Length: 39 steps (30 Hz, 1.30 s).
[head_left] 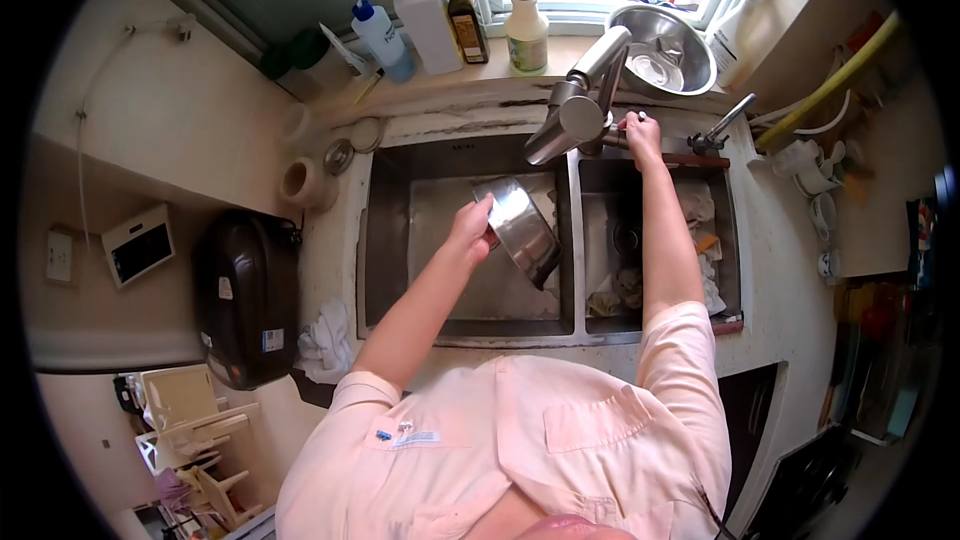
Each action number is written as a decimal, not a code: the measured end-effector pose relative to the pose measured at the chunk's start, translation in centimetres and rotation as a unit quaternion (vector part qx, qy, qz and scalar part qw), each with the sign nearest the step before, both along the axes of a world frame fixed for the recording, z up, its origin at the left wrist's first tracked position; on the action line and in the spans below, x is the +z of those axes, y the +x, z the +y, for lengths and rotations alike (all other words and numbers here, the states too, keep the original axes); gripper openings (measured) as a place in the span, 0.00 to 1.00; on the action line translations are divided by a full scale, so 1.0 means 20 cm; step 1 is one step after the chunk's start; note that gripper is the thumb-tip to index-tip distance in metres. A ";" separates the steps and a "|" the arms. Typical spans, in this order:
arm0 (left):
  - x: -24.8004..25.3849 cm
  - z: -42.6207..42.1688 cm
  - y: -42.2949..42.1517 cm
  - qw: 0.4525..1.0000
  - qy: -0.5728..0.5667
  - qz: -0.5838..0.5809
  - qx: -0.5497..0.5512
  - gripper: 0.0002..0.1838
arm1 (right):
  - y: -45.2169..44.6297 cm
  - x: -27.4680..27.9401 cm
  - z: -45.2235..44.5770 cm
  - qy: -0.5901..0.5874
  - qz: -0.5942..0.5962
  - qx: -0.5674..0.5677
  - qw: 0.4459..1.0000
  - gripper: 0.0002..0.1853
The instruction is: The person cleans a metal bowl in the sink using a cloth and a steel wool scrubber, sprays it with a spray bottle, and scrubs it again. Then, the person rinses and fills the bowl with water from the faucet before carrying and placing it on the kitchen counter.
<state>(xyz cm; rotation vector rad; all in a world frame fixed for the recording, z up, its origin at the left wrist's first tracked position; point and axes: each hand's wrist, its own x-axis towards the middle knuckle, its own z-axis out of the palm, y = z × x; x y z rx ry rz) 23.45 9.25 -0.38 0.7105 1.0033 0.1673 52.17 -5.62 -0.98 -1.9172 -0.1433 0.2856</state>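
Note:
Over the large left basin [430,290] of the metal sink, my left hand [472,228] grips a shiny metal pot [522,225] by its left side. The pot is tilted, and its inside is hidden. My right hand [642,135] is closed at the lever beside the base of the faucet [580,120], behind the smaller right basin; how its fingers meet the lever is too small to tell. The faucet's head points toward the left basin. Crumpled cloths [700,210] lie in the right basin.
Behind the sink stand a blue-capped bottle [383,40], a yellow-capped bottle [428,20], a spray bottle [526,35] and a metal bowl [662,50]. A dark appliance [247,295] and a white cloth [325,343] are to the left. A small tap [725,127] stands at the right.

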 end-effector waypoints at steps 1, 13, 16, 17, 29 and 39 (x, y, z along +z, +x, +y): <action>-0.02 0.00 0.02 1.000 -0.011 -0.016 0.009 0.09 | -0.02 0.01 0.00 0.003 0.000 -0.001 1.000 0.14; -0.08 0.04 0.15 0.996 -0.077 -0.017 0.035 0.13 | -0.04 -0.06 -0.03 0.063 -0.015 0.026 0.998 0.16; -0.09 0.05 0.15 0.997 -0.073 -0.014 0.032 0.13 | -0.04 -0.06 -0.03 0.066 -0.014 0.027 0.997 0.16; -0.08 0.05 0.16 0.996 -0.075 -0.018 0.034 0.13 | -0.04 -0.05 -0.03 0.066 -0.017 0.029 0.997 0.15; -0.15 0.06 0.15 0.999 -0.029 -0.027 -0.014 0.12 | -0.05 0.06 -0.06 0.043 0.008 0.075 0.996 0.13; -0.11 0.02 0.14 1.000 -0.021 -0.007 0.004 0.12 | -0.01 -0.07 -0.07 0.108 0.023 0.040 0.993 0.14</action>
